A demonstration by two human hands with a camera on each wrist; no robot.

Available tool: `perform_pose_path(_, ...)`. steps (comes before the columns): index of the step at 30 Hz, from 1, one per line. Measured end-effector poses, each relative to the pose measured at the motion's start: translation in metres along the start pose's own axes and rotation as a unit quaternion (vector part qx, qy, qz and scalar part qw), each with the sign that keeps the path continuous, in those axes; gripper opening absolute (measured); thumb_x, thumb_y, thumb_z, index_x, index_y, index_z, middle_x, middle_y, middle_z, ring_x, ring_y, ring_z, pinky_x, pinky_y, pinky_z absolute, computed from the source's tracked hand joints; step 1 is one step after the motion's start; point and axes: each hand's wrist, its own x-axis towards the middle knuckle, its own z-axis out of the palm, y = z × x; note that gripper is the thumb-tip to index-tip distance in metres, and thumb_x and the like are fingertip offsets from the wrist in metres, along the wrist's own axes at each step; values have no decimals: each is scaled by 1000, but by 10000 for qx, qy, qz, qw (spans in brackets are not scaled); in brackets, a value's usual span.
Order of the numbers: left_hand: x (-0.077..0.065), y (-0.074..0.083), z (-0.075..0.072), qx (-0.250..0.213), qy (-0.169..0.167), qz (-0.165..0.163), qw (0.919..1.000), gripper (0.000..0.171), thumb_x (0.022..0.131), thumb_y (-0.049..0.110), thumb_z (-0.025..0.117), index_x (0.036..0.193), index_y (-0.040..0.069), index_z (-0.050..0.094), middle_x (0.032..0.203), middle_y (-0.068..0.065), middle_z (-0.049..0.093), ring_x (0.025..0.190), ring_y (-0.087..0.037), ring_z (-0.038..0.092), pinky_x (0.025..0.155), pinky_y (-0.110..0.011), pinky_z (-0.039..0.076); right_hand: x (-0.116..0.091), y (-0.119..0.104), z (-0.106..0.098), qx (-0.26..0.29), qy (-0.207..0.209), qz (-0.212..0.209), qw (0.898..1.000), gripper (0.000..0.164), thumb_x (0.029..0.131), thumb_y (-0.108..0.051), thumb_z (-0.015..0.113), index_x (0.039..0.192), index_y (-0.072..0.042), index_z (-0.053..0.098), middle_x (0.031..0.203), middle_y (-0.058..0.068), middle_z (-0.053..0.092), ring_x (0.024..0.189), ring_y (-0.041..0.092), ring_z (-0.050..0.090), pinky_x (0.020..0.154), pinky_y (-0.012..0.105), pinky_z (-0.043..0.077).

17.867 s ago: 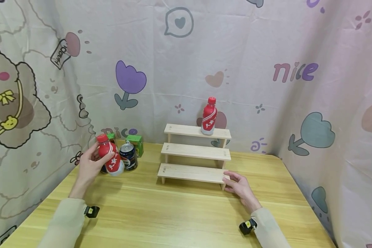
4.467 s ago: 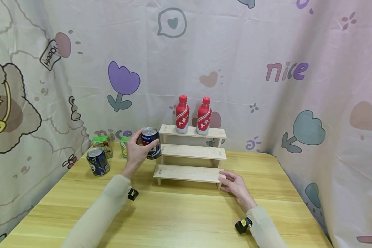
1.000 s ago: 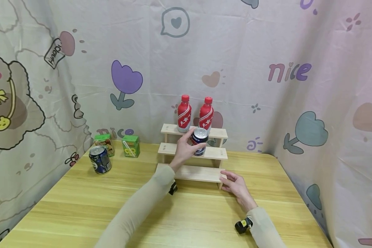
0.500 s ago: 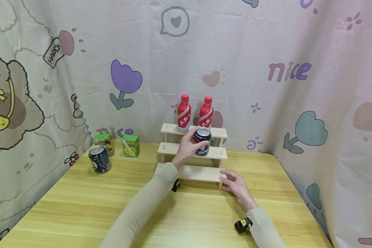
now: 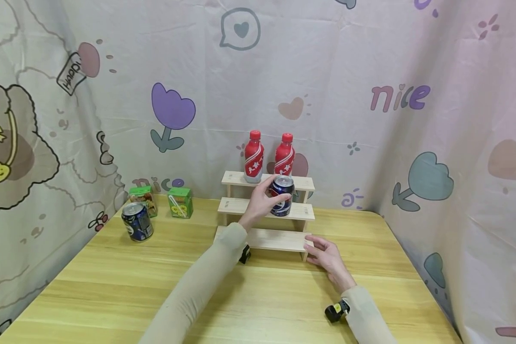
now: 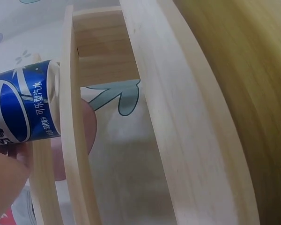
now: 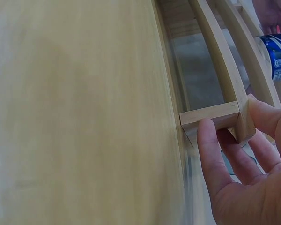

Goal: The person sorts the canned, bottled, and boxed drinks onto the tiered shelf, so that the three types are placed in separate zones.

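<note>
My left hand [image 5: 260, 202] grips a blue soda can [image 5: 283, 197], upright over the right part of the wooden stand's middle shelf [image 5: 234, 206]. In the left wrist view, the can's base [image 6: 54, 98] is at the shelf; whether it bears its full weight there I cannot tell. My right hand [image 5: 330, 260] holds the right end of the bottom shelf [image 5: 279, 240]; in the right wrist view the thumb [image 7: 262, 112] lies over the board and the fingertips touch the end support [image 7: 210, 115]. Two red bottles [image 5: 253, 157] stand on the top shelf, the right one partly behind the can.
At the table's left stands another blue can [image 5: 137, 222], before a green-topped carton [image 5: 144, 199]. A green drink carton [image 5: 180, 203] with a straw stands nearer the stand. A patterned curtain [image 5: 339, 57] closes off the back and sides of the wooden table [image 5: 284, 301].
Earlier, a second red bottle went from my left hand to the top shelf. The can then came from the left to the middle shelf, lately shifting slightly right. My right hand stays put.
</note>
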Motion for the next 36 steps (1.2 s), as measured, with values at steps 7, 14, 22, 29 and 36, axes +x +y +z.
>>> perform_pose_path(7, -1, 1, 1, -54, 8, -49, 10000, 73, 83, 36, 79, 147, 25, 44, 143, -4, 51, 128, -24, 52, 106, -48, 44, -1, -1, 1, -1, -1, -25, 10000, 46, 89, -13, 72, 132, -3, 59, 147, 23, 46, 97, 14, 67, 81, 34, 59)
perform_pose_path(14, 0, 1, 0, 68, 102, -71, 9999, 74, 82, 36, 80, 146, 24, 46, 136, -7, 45, 126, -27, 52, 106, -49, 45, -1, -1, 1, -26, -4, -11, 10000, 46, 89, -14, 72, 132, -3, 59, 148, 21, 45, 101, 17, 67, 82, 34, 59)
perform_pose_path(22, 2, 3, 1, 107, 98, -48, 9999, 76, 82, 36, 80, 148, 22, 44, 135, -7, 45, 127, -27, 50, 107, -49, 43, -1, -1, 0, 5, -14, -10, 10000, 46, 89, -14, 72, 132, -3, 60, 148, 21, 45, 101, 17, 67, 83, 35, 59)
perform_pose_path(29, 3, 2, 0, 215, 146, -48, 9996, 74, 81, 38, 80, 145, 23, 46, 134, -6, 47, 124, -25, 52, 105, -48, 45, -1, -1, 0, -5, -13, -19, 10000, 46, 89, -15, 73, 132, -3, 60, 147, 23, 46, 98, 16, 67, 83, 35, 59)
perform_pose_path(36, 4, 3, 0, 178, 81, -89, 9998, 73, 81, 35, 81, 145, 22, 47, 133, -6, 46, 122, -26, 53, 104, -47, 46, -1, -1, 0, -4, -27, -46, 10000, 46, 89, -14, 72, 132, -3, 59, 148, 22, 44, 99, 15, 67, 82, 34, 59)
